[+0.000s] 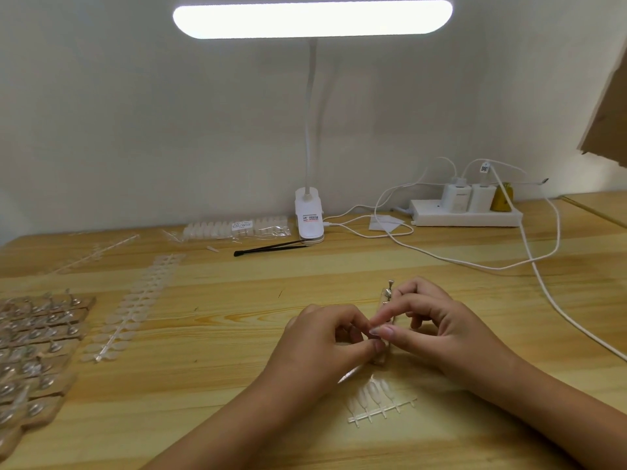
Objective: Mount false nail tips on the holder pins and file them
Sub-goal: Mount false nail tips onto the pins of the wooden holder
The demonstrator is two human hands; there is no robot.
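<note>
A small wooden holder strip with metal pins [387, 295] lies upright between my hands at the table's middle right. My left hand [322, 344] grips its near end with curled fingers. My right hand [431, 323] pinches a clear nail tip at the strip's middle, thumb and forefinger meeting over a pin. The strip's middle is hidden by my fingers. A short sprue with several clear nail tips [373, 400] lies on the table just below my hands.
Several finished holder strips with mounted tips [37, 337] crowd the left edge. A long sprue of tips [135, 307] lies beside them. At the back stand a clip lamp [308, 215], a bag of tips [237, 228], black tweezers [268, 247], a power strip [468, 215] and white cables [543, 279].
</note>
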